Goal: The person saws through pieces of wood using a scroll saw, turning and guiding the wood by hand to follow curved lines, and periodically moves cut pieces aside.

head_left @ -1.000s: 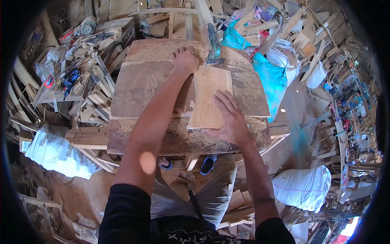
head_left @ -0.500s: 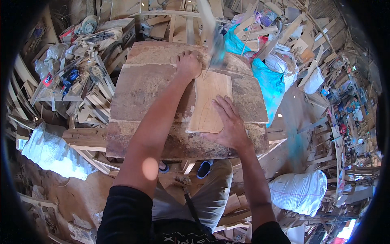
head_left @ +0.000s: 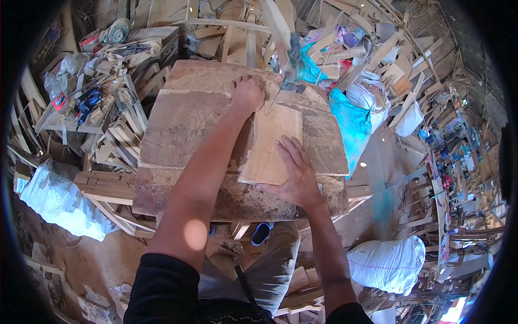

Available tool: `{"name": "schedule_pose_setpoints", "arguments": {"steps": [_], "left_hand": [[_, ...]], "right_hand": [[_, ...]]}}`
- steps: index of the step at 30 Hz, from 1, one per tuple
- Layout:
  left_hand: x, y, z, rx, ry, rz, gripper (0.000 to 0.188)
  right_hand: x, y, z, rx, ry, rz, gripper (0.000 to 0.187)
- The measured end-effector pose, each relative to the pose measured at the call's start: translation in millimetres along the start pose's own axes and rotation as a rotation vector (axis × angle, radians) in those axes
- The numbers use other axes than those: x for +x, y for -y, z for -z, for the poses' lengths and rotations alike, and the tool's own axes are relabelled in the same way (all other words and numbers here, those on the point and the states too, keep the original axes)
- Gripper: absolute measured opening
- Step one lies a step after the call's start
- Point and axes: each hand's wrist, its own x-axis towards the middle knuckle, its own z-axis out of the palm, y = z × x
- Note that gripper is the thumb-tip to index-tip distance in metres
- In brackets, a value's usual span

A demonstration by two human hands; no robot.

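— What's the board (head_left: 272, 141) like to handle?

— A thin, pale slab of cut wood with curved pencil lines on it, lying flat near the middle of the surface (head_left: 183, 124). I'd judge it stiff and fairly light, dry rather than slippery, though apt to slide on the rough top unless pressed down. It may split along the grain if flexed.

— Where would you take hold?

— By the long edges, or pin it flat from above, as it is now.

— And the hands?

— The right hand (head_left: 294, 173) lies palm down on the board's near right corner, fingers spread wide and pointing away, holding nothing but pressing. The left hand (head_left: 246, 94) reaches far out, arm almost straight, its grip curled at the board's far left corner; whether it holds anything I cannot tell. A blurred tool (head_left: 288, 59) sits just beyond the far edge.
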Motion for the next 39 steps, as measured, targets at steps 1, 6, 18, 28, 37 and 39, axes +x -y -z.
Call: {"name": "schedule_pose_setpoints", "arguments": {"steps": [1, 6, 18, 28, 37, 39], "left_hand": [[1, -1, 0, -0.002, -0.006, -0.004, 0.041], [4, 1, -3, 0.011, -0.018, -0.011, 0.042], [8, -1, -1, -0.023, 0.034, -0.002, 0.042], [11, 2, -4, -0.033, 0.003, 0.006, 0.043], [18, 3, -9, -0.01, 0.002, 0.003, 0.042], [19, 2, -9, -0.013, 0.015, 0.007, 0.042]], "right_hand": [[0, 0, -1, 0.001, -0.007, -0.003, 0.111], [1, 0, -5, 0.004, -0.029, 0.005, 0.113], [4, 0, -5, -0.011, -0.024, -0.003, 0.113], [6, -2, -9, -0.031, -0.002, -0.024, 0.111], [9, 1, -9, -0.036, -0.01, -0.048, 0.112], [9, 2, -9, -0.041, -0.012, -0.059, 0.113]]}}
